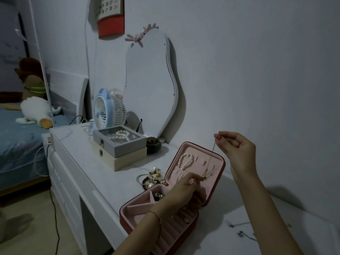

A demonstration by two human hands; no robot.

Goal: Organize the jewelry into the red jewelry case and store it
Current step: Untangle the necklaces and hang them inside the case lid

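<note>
While the red case (161,205) lies open on the tabletop (88,162) under the left hand (185,192), a thin necklace (211,157) is stretched between both hands. The right hand (237,148) pinches its upper end, raised above the lid. The left hand pinches the lower end near the pendant, in front of the pink lid lining. A pearl bracelet (185,161) hangs inside the lid, beyond the left hand. More jewelry (152,178) lies on the tabletop just left of the case.

Dim room, white wall (239,70), white dresser (77,159), blue bed (16,144)
</note>
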